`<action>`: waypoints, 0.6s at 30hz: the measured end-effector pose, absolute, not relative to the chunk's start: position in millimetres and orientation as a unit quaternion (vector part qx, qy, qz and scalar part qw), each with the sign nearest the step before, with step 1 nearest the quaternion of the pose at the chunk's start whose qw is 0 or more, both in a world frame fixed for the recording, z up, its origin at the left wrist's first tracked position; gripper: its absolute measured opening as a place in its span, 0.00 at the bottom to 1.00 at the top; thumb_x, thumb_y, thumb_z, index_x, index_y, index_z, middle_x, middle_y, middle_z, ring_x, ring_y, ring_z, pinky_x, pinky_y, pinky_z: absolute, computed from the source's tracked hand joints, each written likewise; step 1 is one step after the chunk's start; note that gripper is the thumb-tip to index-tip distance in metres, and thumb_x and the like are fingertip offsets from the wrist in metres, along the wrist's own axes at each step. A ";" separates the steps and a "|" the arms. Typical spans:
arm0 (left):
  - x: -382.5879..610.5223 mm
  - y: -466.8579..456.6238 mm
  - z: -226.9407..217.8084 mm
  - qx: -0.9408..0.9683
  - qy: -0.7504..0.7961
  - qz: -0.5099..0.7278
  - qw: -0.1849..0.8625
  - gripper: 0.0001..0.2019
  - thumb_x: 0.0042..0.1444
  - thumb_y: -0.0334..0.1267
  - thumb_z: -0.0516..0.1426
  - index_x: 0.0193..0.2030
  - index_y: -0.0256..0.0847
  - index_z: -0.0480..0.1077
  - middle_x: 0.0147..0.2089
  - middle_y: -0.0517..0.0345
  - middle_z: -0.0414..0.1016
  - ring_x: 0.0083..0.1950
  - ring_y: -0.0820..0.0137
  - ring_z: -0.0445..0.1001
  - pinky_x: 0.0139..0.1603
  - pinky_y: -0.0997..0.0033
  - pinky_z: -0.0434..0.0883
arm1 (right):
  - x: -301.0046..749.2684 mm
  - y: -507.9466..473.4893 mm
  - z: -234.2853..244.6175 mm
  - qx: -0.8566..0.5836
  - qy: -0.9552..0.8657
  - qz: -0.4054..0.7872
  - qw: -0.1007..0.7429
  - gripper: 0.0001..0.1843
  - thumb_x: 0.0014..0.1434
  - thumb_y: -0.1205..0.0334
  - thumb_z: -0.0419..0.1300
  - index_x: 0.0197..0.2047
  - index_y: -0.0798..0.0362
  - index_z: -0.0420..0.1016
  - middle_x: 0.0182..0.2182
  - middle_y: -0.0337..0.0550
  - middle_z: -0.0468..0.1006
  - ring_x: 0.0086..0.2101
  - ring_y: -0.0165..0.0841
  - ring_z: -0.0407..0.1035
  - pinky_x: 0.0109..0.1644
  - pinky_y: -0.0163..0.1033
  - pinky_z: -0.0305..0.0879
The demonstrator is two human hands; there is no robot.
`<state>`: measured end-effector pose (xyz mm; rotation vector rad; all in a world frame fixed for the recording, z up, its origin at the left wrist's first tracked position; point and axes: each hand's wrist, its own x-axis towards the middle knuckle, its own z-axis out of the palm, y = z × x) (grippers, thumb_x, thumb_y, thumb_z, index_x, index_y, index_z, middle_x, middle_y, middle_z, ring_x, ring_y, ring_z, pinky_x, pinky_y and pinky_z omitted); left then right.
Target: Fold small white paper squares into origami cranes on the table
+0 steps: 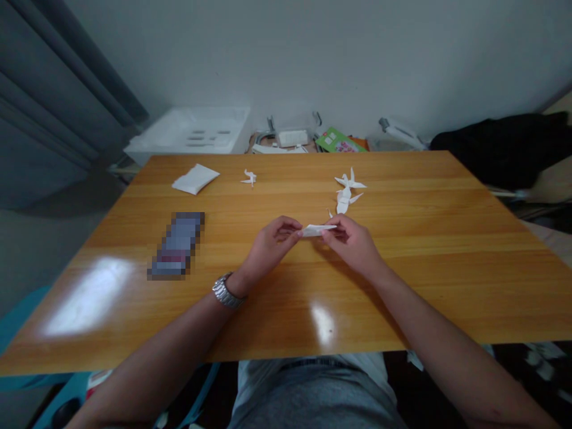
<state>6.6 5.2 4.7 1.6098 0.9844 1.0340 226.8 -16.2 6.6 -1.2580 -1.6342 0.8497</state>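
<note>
A small folded white paper piece point(318, 229) hangs just above the wooden table point(402, 286), held between both hands. My left hand point(272, 247), with a metal watch on its wrist, pinches the paper's left end. My right hand point(353, 241) pinches its right end. Beyond my right hand lie two finished white paper cranes point(347, 189) on the table. A third small paper crane point(249, 177) sits farther back toward the left.
A stack of white paper sheets point(195, 178) lies at the far left of the table. A blurred dark flat object point(177, 245) rests to the left of my hands. A white plastic bin point(192, 132), clutter and dark cloth point(500, 149) lie behind the table.
</note>
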 end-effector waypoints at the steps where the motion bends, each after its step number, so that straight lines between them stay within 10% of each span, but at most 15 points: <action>1: 6.0 5.2 5.0 0.670 0.407 0.421 0.456 0.12 0.62 0.44 0.62 0.46 0.38 0.72 0.45 0.51 0.79 0.45 0.67 0.79 0.50 0.67 0.76 | 228.1 -15.6 7.2 -0.517 -0.669 0.311 0.435 0.09 0.64 0.53 0.62 0.41 0.50 0.73 0.36 0.43 0.83 0.36 0.36 0.79 0.41 0.39 0.74; 9: 3.7 2.0 7.5 0.747 0.432 0.384 0.328 0.10 0.65 0.41 0.58 0.48 0.40 0.73 0.47 0.52 0.79 0.46 0.68 0.78 0.52 0.66 0.75 | 232.9 -12.6 14.4 -0.476 -0.804 0.086 0.346 0.10 0.69 0.60 0.57 0.47 0.48 0.79 0.42 0.47 0.82 0.44 0.40 0.76 0.50 0.44 0.70; 18: 0.6 5.4 10.5 0.777 0.450 0.342 0.278 0.10 0.68 0.42 0.54 0.43 0.40 0.74 0.43 0.53 0.78 0.46 0.66 0.76 0.50 0.66 0.72 | 229.4 -12.5 5.9 -0.406 -0.872 0.110 0.250 0.11 0.70 0.63 0.57 0.48 0.46 0.81 0.49 0.48 0.80 0.48 0.40 0.74 0.53 0.45 0.70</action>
